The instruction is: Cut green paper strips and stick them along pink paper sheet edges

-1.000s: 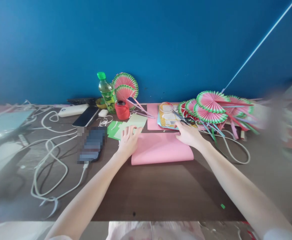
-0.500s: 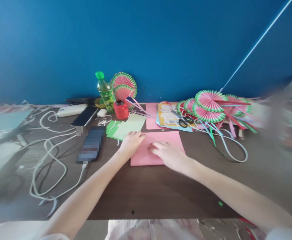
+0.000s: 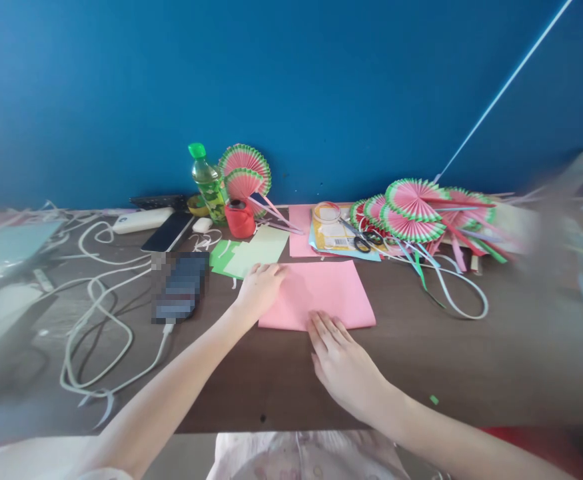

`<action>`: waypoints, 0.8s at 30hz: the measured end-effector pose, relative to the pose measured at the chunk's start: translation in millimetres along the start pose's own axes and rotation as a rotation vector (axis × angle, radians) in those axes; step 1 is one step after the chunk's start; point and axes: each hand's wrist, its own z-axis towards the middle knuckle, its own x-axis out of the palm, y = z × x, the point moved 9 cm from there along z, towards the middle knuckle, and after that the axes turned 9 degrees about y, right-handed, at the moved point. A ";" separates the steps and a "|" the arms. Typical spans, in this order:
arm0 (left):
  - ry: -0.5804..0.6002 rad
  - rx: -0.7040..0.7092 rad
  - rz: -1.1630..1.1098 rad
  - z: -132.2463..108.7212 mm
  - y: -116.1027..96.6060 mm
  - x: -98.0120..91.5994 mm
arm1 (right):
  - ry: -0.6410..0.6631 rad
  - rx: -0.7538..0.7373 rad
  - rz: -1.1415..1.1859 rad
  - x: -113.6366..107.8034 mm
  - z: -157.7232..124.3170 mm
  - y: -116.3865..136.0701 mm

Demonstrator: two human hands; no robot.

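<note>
A folded sheet of pink paper (image 3: 321, 293) lies on the dark table in front of me, its folded edge toward me and its right front corner slightly raised. My left hand (image 3: 261, 291) rests on the paper's upper left side, its fingers laid over the surface. With fingers stretched out, my right hand (image 3: 341, 360) presses on the front edge near the middle. Neither hand is gripping the sheet. Behind my left hand lie light green paper pieces (image 3: 261, 250) and a brighter green sheet (image 3: 220, 253).
Behind the paper are scissors (image 3: 364, 243) on a yellow packet (image 3: 328, 230). Pleated watermelon-coloured fans (image 3: 416, 210) pile up at right. A green-capped bottle (image 3: 208, 183) stands beside a red container (image 3: 240, 220). Looped white cable (image 3: 96, 300) and a phone (image 3: 181, 287) occupy the left.
My right hand has moved from the middle of the pink paper toward me, onto its front edge, and its fingers have straightened. My left hand stays at the left side.
</note>
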 end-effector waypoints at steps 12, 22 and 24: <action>-0.133 0.035 -0.013 -92.6 -97.2 0.3 | 0.029 0.005 0.114 2.7 2.3 -6.0; -0.062 0.086 -0.057 -62.0 -72.6 5.2 | 0.041 0.004 0.173 14.1 29.7 -18.9; -0.077 0.079 -0.039 -59.4 -69.5 6.7 | 0.015 0.011 0.170 14.0 33.5 -20.5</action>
